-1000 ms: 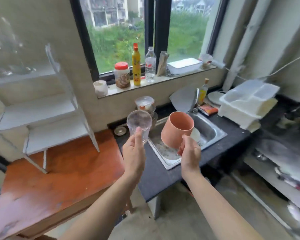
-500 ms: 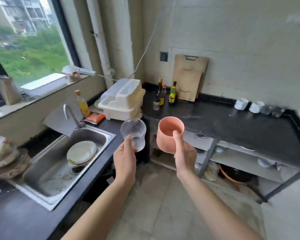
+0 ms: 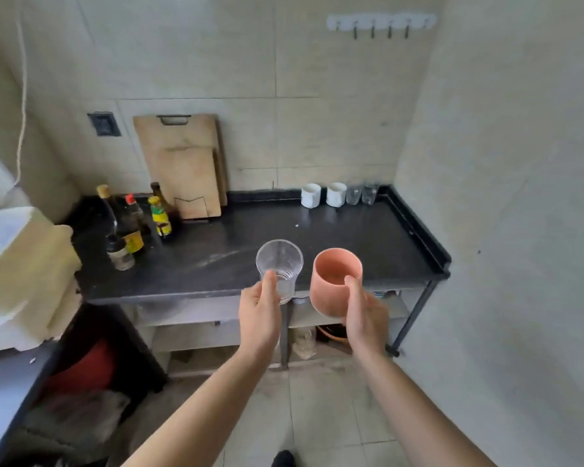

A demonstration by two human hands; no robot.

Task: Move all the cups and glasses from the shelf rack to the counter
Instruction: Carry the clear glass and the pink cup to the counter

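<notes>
left grip [image 3: 261,310] clamped on clear glass [image 3: 279,268] | right grip [image 3: 365,315] clamped on pink cup [image 3: 334,280] | both held above tabletop [image 3: 216,261] front edge

In my left hand [image 3: 259,310] I hold a clear glass [image 3: 279,266], ribbed near its base, upright with its open mouth tipped slightly toward me, just left of the frame's centre. In my right hand [image 3: 364,315] I hold a salmon-pink cup [image 3: 334,281], handleless and empty, leaning a little to the left, just right of centre. Both hang over the front edge of the black counter [image 3: 351,237]. At the counter's back, in the upper right of the middle, stand two white cups [image 3: 323,195] and two small clear glasses [image 3: 361,193] in a row against the wall.
</notes>
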